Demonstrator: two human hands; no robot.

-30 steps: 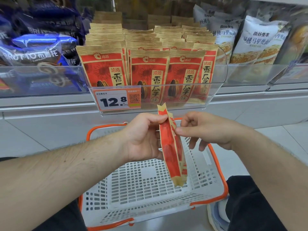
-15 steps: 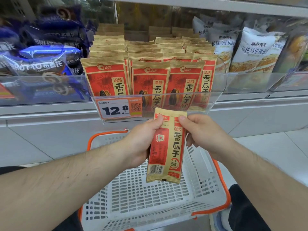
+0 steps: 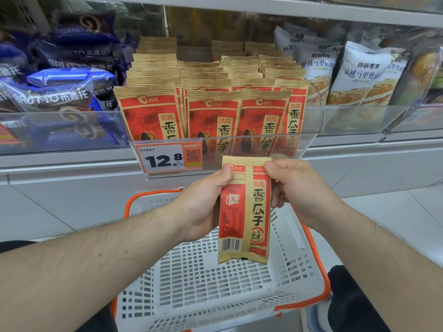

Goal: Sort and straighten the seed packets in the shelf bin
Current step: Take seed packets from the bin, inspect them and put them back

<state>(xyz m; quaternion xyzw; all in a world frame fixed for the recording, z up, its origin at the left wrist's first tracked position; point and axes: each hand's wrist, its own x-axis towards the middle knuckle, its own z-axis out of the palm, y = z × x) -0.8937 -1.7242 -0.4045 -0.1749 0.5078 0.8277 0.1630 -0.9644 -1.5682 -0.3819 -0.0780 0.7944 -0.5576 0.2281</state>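
I see both hands pinching one sunflower seed packet [image 3: 244, 212] upright: left hand [image 3: 203, 207] and right hand [image 3: 297, 188] at its top corners. It has turned from edge-on to show what looks like its back, below the clear shelf bin [image 3: 311, 130], ready for restocking.

bright, even light; edges warped

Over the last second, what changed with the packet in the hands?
The seed packet turned from edge-on to flat, back side facing the camera, and rose slightly toward the clear bin. Left hand and right hand still pinch its upper corners. Shelf packets and basket unchanged.
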